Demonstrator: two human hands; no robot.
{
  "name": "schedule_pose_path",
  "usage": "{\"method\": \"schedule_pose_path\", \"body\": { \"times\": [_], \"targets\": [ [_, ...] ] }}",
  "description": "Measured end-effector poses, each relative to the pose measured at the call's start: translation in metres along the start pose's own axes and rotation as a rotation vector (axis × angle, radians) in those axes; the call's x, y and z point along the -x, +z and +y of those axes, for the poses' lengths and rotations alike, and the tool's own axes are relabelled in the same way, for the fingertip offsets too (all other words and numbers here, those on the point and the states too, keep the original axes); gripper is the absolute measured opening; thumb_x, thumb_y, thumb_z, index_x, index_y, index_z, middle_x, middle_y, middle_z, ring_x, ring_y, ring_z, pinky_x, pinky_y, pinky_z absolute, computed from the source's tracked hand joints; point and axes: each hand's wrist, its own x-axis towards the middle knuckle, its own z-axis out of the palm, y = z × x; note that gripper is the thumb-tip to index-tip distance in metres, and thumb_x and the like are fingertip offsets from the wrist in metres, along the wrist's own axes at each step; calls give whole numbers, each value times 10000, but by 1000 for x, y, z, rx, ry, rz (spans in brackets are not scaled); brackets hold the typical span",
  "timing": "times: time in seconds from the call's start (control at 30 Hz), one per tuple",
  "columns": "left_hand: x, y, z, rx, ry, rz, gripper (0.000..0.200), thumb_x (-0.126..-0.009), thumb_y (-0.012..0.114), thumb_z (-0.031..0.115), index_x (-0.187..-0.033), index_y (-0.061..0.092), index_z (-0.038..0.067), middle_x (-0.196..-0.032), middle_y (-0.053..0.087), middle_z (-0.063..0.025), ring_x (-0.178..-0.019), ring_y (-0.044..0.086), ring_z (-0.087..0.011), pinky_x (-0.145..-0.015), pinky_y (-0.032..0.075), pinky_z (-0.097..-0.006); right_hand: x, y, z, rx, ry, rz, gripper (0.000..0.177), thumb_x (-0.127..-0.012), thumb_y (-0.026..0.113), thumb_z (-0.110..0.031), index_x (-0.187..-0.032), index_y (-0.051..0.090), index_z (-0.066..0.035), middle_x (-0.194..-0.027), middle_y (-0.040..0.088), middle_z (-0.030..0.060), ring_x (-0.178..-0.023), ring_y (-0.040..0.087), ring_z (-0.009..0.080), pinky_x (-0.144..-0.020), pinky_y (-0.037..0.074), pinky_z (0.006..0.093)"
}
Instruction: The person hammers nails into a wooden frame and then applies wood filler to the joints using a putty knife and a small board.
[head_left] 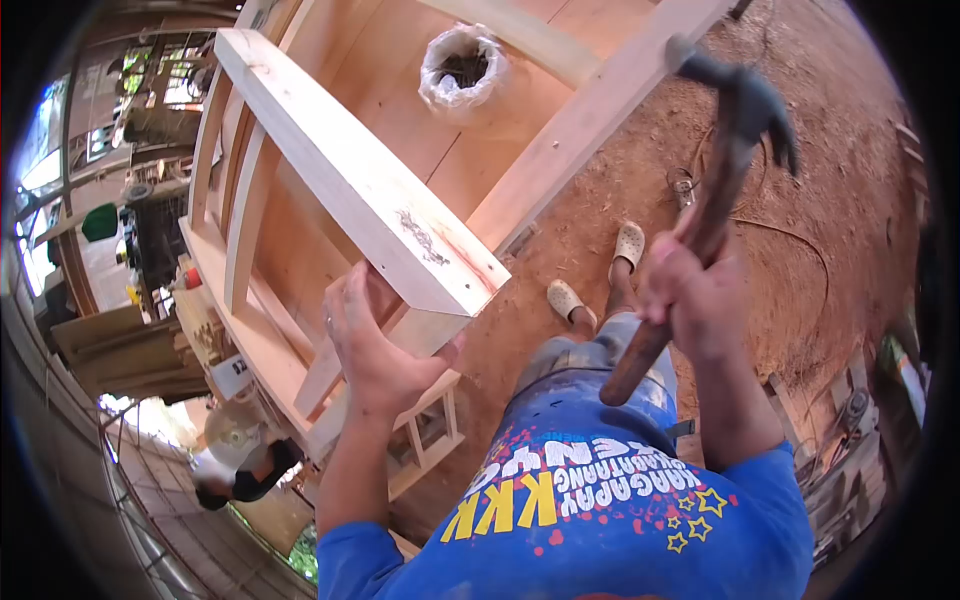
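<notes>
A claw hammer [733,165] with a dark metal head and a worn wooden handle is raised at the right. My right hand [698,290] is closed around its handle, with the head above the fist. My left hand [375,350] grips the wooden frame just below the near end of a thick pale board [350,165]; some fingers are hidden behind the wood. This board has dark marks and small holes near its end. It meets another long rail [590,130] of the frame near the corner.
A white plastic bag [437,85] with dark contents sits on the frame's plywood panel [380,60]. Curved wooden ribs [243,215] stand at the left. A cord [800,240] lies on the dirt floor [830,130]. A person [265,470] and a round fan-like object are at lower left.
</notes>
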Motion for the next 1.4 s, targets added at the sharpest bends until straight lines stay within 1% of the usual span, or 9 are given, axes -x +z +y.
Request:
{"method": "schedule_pose_path", "body": {
  "times": [0.13,0.3,0.37,0.5,0.7,0.9,1.23,1.27,1.4],
  "targets": [
    [0,-4,7,-46,-2,-15,1098,-543,966,256,-1458,432,-33,-1300,517,-171,-1279,494,-340,-1105,405,-486,33,2,66,1061,-408,-365,63,-951,600,-82,-935,545,-57,-665,591,56,-516,589,150,-509,503,320],
    [5,-1,0,-74,31,6,1117,-564,964,367,-1455,418,-27,-1308,508,-214,-1248,472,-392,-1085,374,-525,40,21,27,315,154,22,145,-871,631,-66,-971,551,2,-706,641,78,-677,673,304,-848,539,516],
    [5,1,-3,-48,8,4,1117,-568,962,368,-1462,417,-21,-1317,507,-216,-1262,469,-392,-1092,368,-528,41,17,43,394,37,-26,281,-818,633,-61,-1073,576,43,-720,628,95,-812,687,318,-912,513,521],
    [7,-2,-2,-32,-16,-7,1113,-576,955,360,-1475,411,-7,-1337,508,-217,-1282,464,-394,-1107,349,-538,53,14,71,854,130,-249,485,-815,643,-98,-1270,576,54,-786,644,127,-805,671,265,-741,526,401],
    [9,-8,-1,27,18,34,1100,-584,943,344,-1497,412,33,-1396,506,-204,-1342,451,-387,-1146,310,-536,64,33,58,898,131,-137,349,-818,664,-130,-1118,580,30,-726,607,127,-717,642,256,-665,489,409],
    [24,5,-8,-196,498,206,839,-765,821,275,-1511,513,45,-1575,487,-147,-1463,429,-296,-1177,296,-511,92,36,59,997,74,3,209,-843,648,-120,-983,547,-1,-678,565,91,-554,591,195,-542,481,382],
    [33,0,21,256,546,306,244,-851,770,170,-1072,764,68,-1142,769,-80,-1188,679,-236,-1125,344,-505,21,15,-9,1125,-84,50,209,-894,668,-139,-993,575,20,-683,606,63,-551,622,126,-503,504,324],
    [21,-6,31,377,577,318,93,-854,774,104,-943,756,86,-940,774,-43,-948,744,-224,-972,469,-450,1,14,-22,1110,-97,45,238,-889,673,-160,-975,577,40,-677,617,87,-574,641,136,-523,517,340],
    [-72,-37,77,371,472,392,93,-920,705,30,-996,754,48,-854,731,-119,-776,728,-285,-647,542,-374,-70,23,-69,1056,-106,-48,251,-878,656,-163,-966,574,58,-690,629,128,-587,670,192,-556,537,370]
  ]
}}
